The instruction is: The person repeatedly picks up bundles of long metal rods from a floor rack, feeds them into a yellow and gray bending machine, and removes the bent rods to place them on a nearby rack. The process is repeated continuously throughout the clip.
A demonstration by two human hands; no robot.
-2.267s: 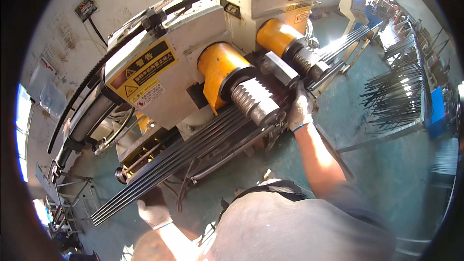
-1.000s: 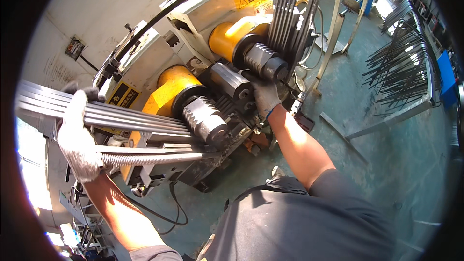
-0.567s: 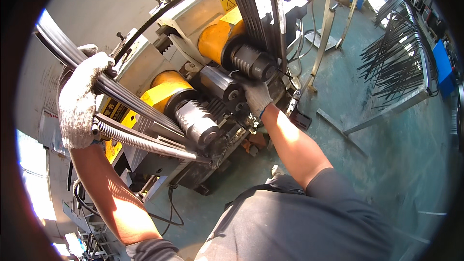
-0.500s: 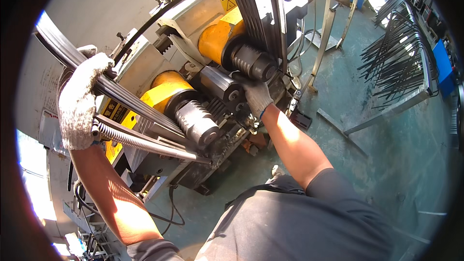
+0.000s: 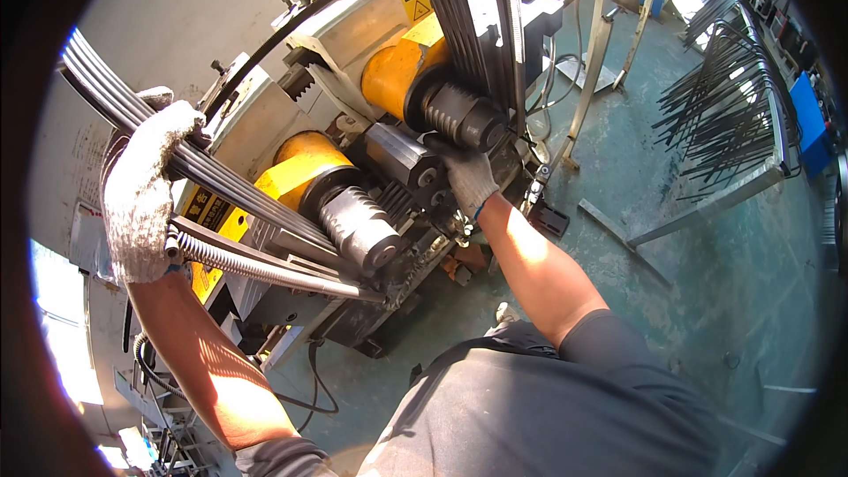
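Note:
My left hand [image 5: 141, 185], in a white knit glove, is closed round a bundle of long thin grey metal rods [image 5: 252, 190]. From the upper left, the rods slope down to the near ribbed steel roller [image 5: 359, 221] of a bending machine. Below the bundle, a coil spring sleeve [image 5: 256, 261] runs from beside my left wrist to the machine's front. My right hand [image 5: 468, 175], gloved with dark-stained fingers, is at the dark steel block [image 5: 402, 155] between the two rollers, just under the far roller [image 5: 464, 115]. Its fingertips are partly hidden in shadow, so its grip is unclear.
More rods [image 5: 450, 18] stand upright behind the far roller, next to another spring sleeve [image 5: 507, 9]. Yellow cylinders [image 5: 305, 163] back the rollers. On the right, a metal rack [image 5: 707, 208] carries many thin dark rods [image 5: 720, 106]. A cable [image 5: 318, 393] hangs below the machine.
My left hand has shifted very slightly left and down with the rods, whose upper left ends look a little more spread. The right hand stays almost in place.

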